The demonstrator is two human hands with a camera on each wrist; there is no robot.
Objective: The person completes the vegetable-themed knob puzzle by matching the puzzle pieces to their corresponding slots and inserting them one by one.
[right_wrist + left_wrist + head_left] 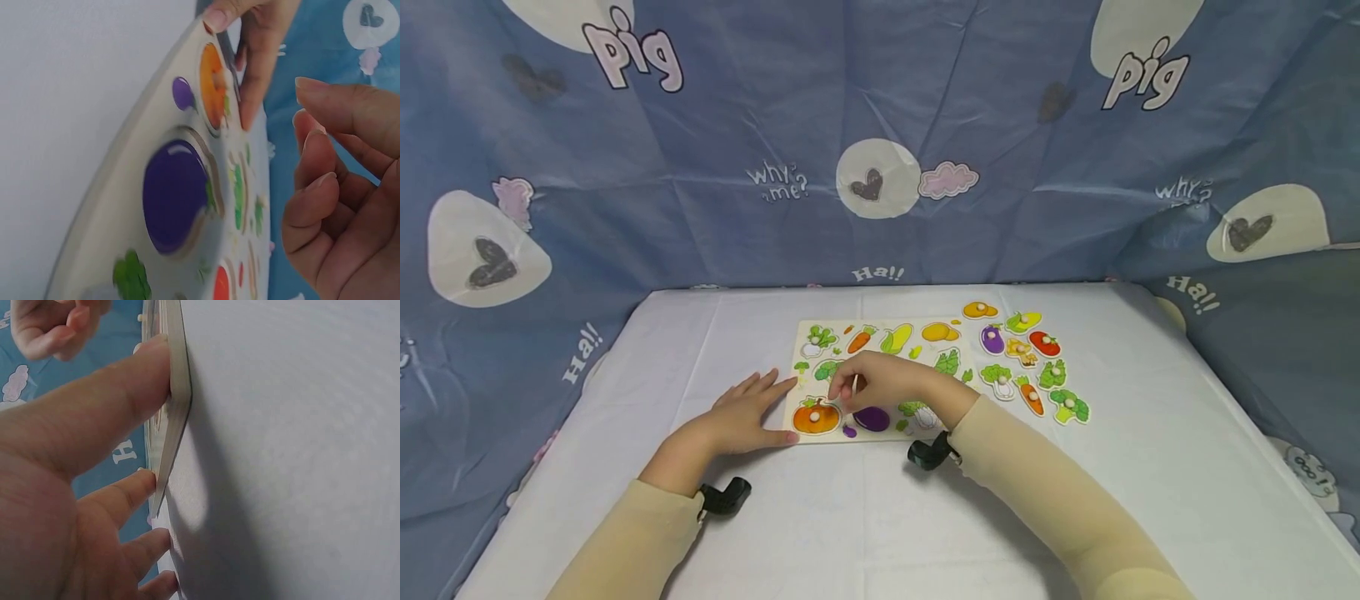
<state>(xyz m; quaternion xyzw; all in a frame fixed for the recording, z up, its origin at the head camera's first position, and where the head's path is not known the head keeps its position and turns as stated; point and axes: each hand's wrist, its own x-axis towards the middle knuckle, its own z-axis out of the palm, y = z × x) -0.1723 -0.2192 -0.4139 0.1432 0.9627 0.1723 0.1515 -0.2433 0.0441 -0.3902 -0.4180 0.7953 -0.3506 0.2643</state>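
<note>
A pale puzzle board (880, 437) with printed vegetables lies on the table, and a pumpkin piece (805, 422) with a round knob is in its near left corner. My left hand (737, 421) is spread at the board's left side. In the left wrist view its thumb (140, 381) presses against the board's edge. Over the board, just right of the pumpkin, hovers my right hand (887, 379). Its fingers are loosely curled with nothing between them, apart from the board in the right wrist view. A purple eggplant recess (175, 197) shows beneath it. My right hand and forearm hide part of the board.
Right of the board lie several loose knobbed pieces, including a tomato (1045, 343), an eggplant (992, 338), a carrot (1031, 397) and a broccoli (1070, 407). A white cloth (820, 533) covers the table. Blue printed fabric (737, 242) hangs behind and at both sides.
</note>
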